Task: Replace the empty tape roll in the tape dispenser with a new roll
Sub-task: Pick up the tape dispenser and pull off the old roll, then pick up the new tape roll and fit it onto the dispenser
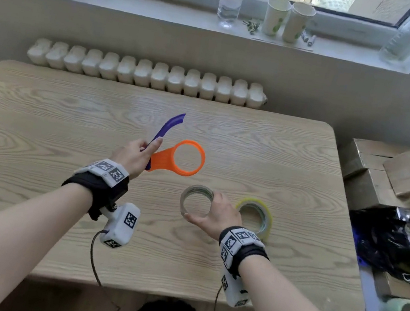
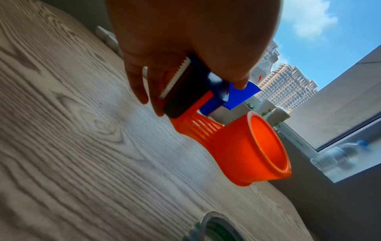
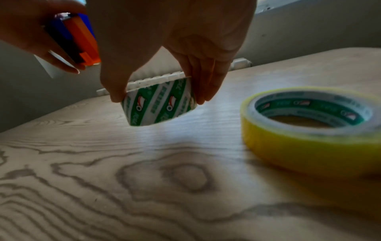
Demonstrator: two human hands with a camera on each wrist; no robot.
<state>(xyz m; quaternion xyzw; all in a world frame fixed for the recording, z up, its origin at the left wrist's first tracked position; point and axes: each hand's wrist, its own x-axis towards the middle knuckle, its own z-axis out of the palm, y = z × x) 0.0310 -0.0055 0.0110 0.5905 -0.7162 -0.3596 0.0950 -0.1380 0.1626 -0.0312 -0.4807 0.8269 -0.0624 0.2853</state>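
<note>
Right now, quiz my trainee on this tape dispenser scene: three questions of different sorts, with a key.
1. True or false: the orange dispenser carries a roll on its ring.
2. Which hand holds the empty core?
3. The yellow tape roll is: A) lying on the table, B) in the left hand, C) on the windowsill.

Key
1. False; the ring is bare.
2. The right hand, pinching it between thumb and fingers.
3. A.
</note>
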